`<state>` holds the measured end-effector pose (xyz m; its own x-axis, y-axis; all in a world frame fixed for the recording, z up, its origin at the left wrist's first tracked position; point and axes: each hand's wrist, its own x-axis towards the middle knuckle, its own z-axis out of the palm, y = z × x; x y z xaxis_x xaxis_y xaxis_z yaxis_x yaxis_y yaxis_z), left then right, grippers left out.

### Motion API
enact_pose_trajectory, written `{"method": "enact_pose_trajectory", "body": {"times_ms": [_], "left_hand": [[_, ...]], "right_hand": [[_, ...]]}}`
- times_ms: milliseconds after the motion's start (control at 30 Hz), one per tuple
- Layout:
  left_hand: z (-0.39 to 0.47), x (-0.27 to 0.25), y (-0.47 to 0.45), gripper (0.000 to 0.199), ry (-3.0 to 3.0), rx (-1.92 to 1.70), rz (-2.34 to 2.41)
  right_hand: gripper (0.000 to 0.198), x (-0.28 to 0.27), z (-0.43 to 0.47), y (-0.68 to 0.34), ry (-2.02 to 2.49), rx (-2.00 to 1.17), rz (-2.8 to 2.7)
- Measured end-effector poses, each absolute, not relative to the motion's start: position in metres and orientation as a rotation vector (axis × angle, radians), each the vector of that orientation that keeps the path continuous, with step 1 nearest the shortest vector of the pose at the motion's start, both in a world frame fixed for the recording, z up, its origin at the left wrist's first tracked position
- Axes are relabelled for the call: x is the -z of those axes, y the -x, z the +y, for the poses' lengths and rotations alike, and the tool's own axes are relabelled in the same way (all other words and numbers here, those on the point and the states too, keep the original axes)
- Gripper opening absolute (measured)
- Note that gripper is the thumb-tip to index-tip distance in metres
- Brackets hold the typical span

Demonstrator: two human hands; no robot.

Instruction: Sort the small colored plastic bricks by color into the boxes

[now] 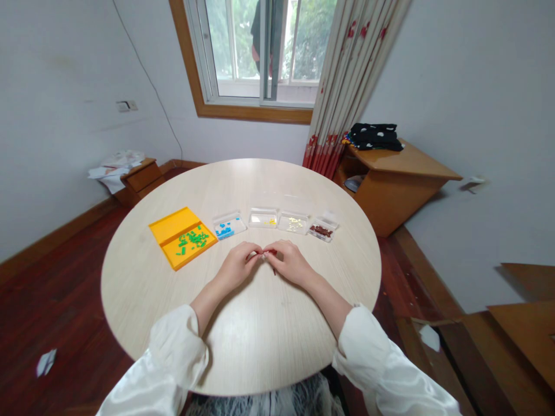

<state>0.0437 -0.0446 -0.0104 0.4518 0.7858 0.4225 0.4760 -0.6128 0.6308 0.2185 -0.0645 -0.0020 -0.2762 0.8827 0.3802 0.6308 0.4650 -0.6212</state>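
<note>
Over the middle of the table, my left hand (237, 264) and my right hand (289, 263) meet fingertip to fingertip, both closed in a pinch. Whatever sits between the fingertips is tiny and mostly covered; I cannot make out its kind. A small dark brown piece (274, 272) shows just below my right fingers. Beyond the hands stand clear plastic boxes: one with blue pieces (224, 230), one with a few yellow pieces (271, 222), one with cream pieces (295, 224) and one with dark brown pieces (321, 231).
An open orange case (173, 226) with many small green pieces (193, 240) lies at the left of the round table (243, 341). Behind the table are a window and a curtain (347, 86). A wooden cabinet (403, 167) with folded black cloth (376, 137) stands back right.
</note>
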Motion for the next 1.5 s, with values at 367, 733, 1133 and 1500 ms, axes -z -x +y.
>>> {"method": "enact_pose_trajectory", "body": {"times_ms": [367, 733, 1133, 1500], "left_hand": [[-0.047, 0.007, -0.044, 0.011, -2.238, -0.976, 1.13], [-0.046, 0.012, -0.043, 0.012, -2.28, -0.943, 1.062], [-0.047, 0.01, -0.042, 0.015, -2.294, -0.904, 0.98], [-0.053, 0.015, -0.054, 0.02, -2.482, -0.678, 0.801]], "right_hand": [[0.014, -0.001, -0.055, -0.246, 1.304, -0.316, -1.776], [0.027, 0.006, -0.041, -0.314, 1.674, -0.02, -1.193], [0.03, 0.004, -0.04, -0.318, 1.678, -0.056, -1.104], [0.03, 0.009, -0.038, -0.31, 1.639, -0.145, -1.205]]}}
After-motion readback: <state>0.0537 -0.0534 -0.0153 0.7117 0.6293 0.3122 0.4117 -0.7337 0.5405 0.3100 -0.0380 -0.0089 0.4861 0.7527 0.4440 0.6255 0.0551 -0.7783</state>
